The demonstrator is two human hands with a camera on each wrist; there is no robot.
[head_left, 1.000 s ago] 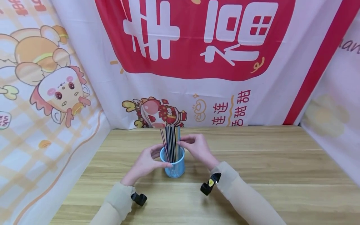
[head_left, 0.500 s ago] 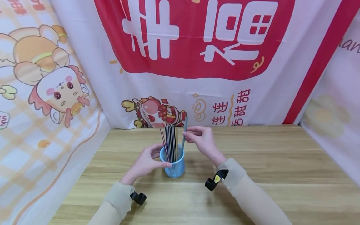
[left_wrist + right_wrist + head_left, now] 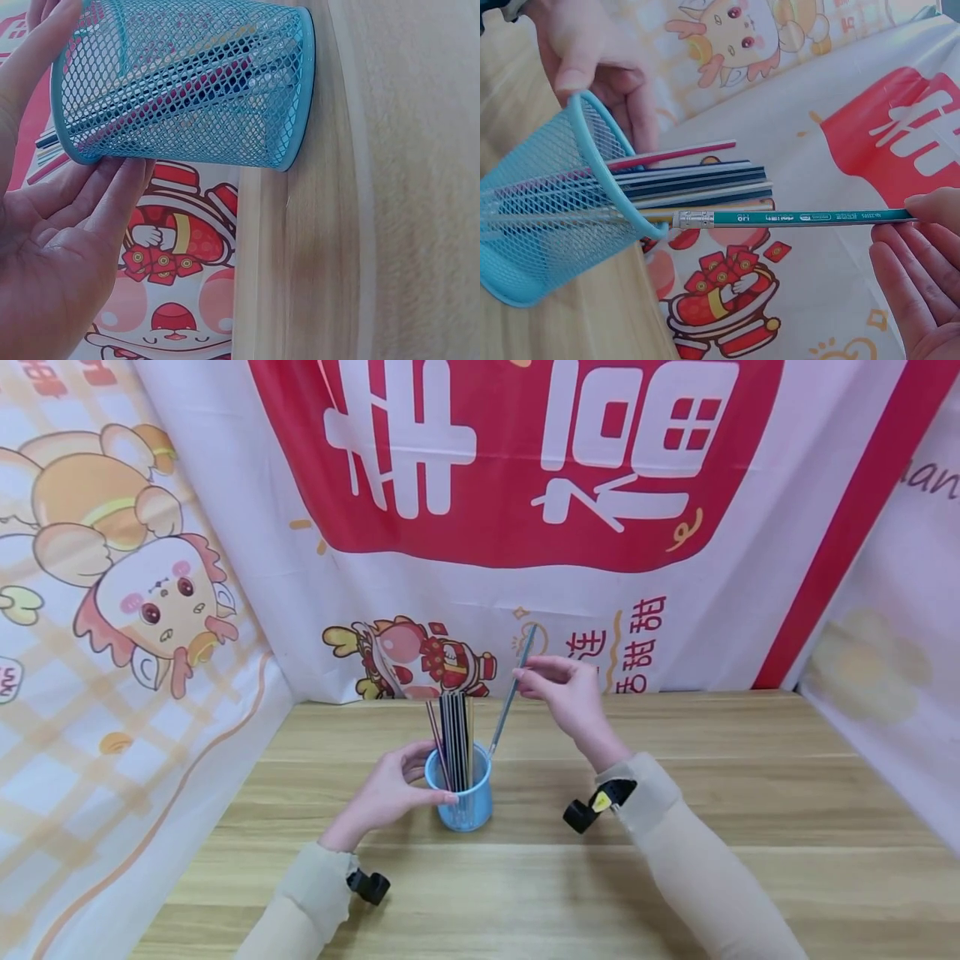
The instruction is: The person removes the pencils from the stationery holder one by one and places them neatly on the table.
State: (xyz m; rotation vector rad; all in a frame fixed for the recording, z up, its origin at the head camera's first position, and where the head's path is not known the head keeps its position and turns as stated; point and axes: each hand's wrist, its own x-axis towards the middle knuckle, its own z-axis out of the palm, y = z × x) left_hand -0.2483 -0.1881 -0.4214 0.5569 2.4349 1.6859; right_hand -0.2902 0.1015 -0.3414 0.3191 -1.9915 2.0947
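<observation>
A light-blue mesh pencil cup [image 3: 474, 814] stands upright on the wooden table, several pencils [image 3: 454, 739] leaning inside it, black and white ones among them. My left hand [image 3: 384, 795] holds the cup near its rim, thumb on the near side and fingers round the far side; the left wrist view shows the fingers [image 3: 112, 199] against the mesh. Up and to the right of the cup, my right hand [image 3: 572, 697] pinches a green HB pencil [image 3: 802, 217] by its upper end. It slants, its metal ferrule [image 3: 694, 219] right at the cup's rim.
Behind the table [image 3: 675, 827] hangs a white cloth [image 3: 555, 589] with red printing. Another printed cloth [image 3: 90, 760] covers the left side, and a pale one [image 3: 892, 635] the right. Each wrist wears a small black camera.
My right hand has moved up and to the right, drawing the green pencil from inside the cup up to its rim. My left hand and the cup have stayed in place.
</observation>
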